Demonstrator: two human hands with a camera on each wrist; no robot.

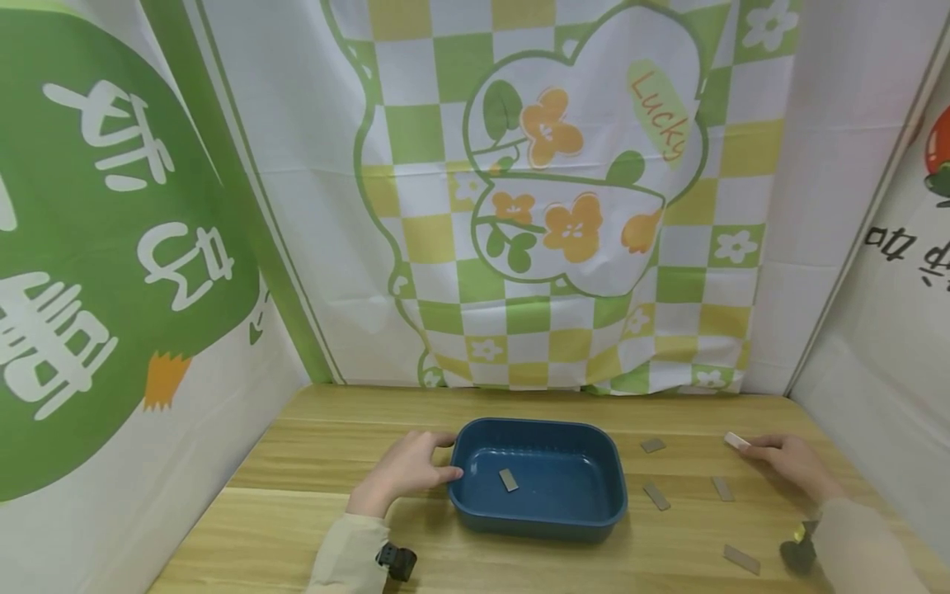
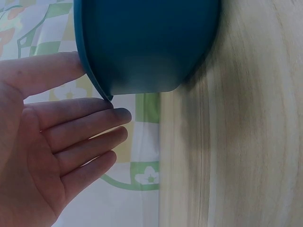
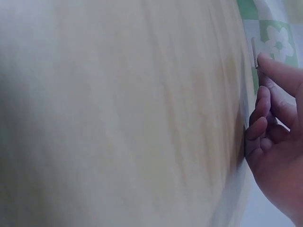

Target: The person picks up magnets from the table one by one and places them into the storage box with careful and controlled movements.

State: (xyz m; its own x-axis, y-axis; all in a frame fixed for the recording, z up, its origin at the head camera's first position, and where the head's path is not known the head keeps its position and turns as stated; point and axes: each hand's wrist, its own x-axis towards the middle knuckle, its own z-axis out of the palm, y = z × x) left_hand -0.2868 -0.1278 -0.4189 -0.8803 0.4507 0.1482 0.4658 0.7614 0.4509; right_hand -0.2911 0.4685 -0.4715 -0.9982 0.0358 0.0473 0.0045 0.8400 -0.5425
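On the wooden table sits a dark blue rectangular bin, with one small flat grey-brown rectangular piece lying inside it. My left hand is at the bin's left end; in the left wrist view the thumb and fingertips touch its rim, the fingers extended. Over at the right, my right hand pinches a pale small flat piece between thumb and fingers. That piece also shows upright at the fingertips in the right wrist view, where the other fingers are curled.
Several more flat pieces lie between the bin and the right hand, among them one piece at the back and another piece near the front. A printed checked cloth hangs behind the table, with cloth walls at both sides.
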